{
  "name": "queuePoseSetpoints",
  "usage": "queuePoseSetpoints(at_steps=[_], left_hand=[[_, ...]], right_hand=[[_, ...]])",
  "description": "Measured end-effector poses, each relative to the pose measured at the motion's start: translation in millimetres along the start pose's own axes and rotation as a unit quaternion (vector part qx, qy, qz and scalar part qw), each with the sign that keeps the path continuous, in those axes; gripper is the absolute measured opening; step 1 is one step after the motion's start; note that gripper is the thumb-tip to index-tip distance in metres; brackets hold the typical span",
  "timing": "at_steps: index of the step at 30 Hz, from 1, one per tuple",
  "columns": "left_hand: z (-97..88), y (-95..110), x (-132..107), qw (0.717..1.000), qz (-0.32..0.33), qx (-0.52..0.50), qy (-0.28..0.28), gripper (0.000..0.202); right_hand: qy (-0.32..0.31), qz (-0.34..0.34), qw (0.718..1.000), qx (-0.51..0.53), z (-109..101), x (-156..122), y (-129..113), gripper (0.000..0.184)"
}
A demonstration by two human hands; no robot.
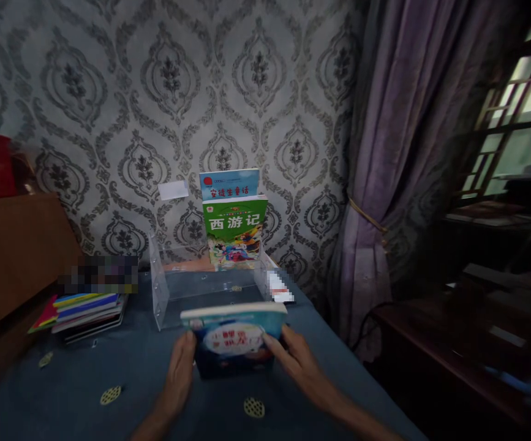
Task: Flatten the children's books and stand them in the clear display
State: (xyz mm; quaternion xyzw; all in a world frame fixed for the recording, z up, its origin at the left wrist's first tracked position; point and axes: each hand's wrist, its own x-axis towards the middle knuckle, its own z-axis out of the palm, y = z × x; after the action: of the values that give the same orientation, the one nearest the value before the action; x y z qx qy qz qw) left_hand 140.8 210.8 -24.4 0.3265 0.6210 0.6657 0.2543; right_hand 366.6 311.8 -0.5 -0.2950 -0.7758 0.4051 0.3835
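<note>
Ok, head cam only, so one view to go through:

1. I see the left hand flat against the left edge of a blue-covered book. Fingers together and pointing up, pressed to the cover's side, not wrapped round it.
2. Right hand is on the book's right edge. Thumb lies over the front cover, fingers go behind, so it's clamped on the book.
3. Book is upright, front cover facing me, white page edges on top. It's above the blue tablecloth, centre of frame, just in front of the clear acrylic rack. Can't tell if its bottom edge touches the cloth. Cover is motion-blurred, text not readable.
4. Inside the rack, at the back, a green book stands upright, cover to cam. A light-blue book stands right behind it, top strip showing above.
5. Left of the rack, a stack of thin books lies flat on the cloth, well apart from both hands.
6. Bkgd: grey damask wallpaper, purple curtain tied back on the right, wooden cabinet at far left with sth red on top, dark wooden table at right. Lighting is dim.
</note>
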Motion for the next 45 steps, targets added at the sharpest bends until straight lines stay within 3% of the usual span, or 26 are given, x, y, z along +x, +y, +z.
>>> queuePoseSetpoints(at_steps=[4,7,13,18,23,27,30,33,35,37,39,42,45], left_hand=[[26.0,0,22,0.998,-0.04,-0.031,0.043,0.074],[34.9,-3,23,0.996,-0.054,-0.058,0.045,0.077],[36.8,-10,28,0.991,-0.048,-0.103,0.07,0.075],[35.1,-8,30,0.996,-0.017,-0.049,0.067,0.077],[35.5,-7,28,0.997,-0.032,-0.067,0.033,0.074],[40.6,0,41,0.997,-0.023,-0.073,0.008,0.075],[50.1,29,66,0.998,0.04,-0.026,0.028,0.075],[63.5,79,101,0.987,0.161,0.008,-0.011,0.073],[72.1,118,126,0.962,0.268,0.037,-0.041,0.073],[78.7,152,147,0.925,0.375,0.056,-0.023,0.073],[82.8,176,160,0.9,0.432,0.064,0.0,0.073],[85.4,191,169,0.879,0.471,0.074,-0.005,0.073],[85.8,187,173,0.872,0.479,0.099,-0.015,0.071]], right_hand=[[0.06,0.009,0.998,0.018,18,13,25,0.048],[0.053,0.008,0.999,0.01,24,11,38,0.042],[0.027,0.0,1.0,-0.003,24,10,36,0.038],[0.0,0.016,1.0,-0.012,24,13,35,0.039],[-0.013,0.022,1.0,-0.002,25,13,42,0.048],[-0.019,0.014,1.0,-0.001,20,25,46,0.044],[0.004,-0.044,0.999,-0.014,3,57,36,0.04],[0.034,-0.11,0.991,-0.067,-26,109,9,0.034],[0.064,-0.159,0.981,-0.088,-47,146,-14,0.032],[0.092,-0.213,0.967,-0.108,-65,179,-34,0.031],[0.113,-0.251,0.954,-0.12,-76,201,-47,0.031],[0.121,-0.255,0.95,-0.135,-83,217,-51,0.032],[0.115,-0.236,0.955,-0.139,-83,222,-43,0.033]])
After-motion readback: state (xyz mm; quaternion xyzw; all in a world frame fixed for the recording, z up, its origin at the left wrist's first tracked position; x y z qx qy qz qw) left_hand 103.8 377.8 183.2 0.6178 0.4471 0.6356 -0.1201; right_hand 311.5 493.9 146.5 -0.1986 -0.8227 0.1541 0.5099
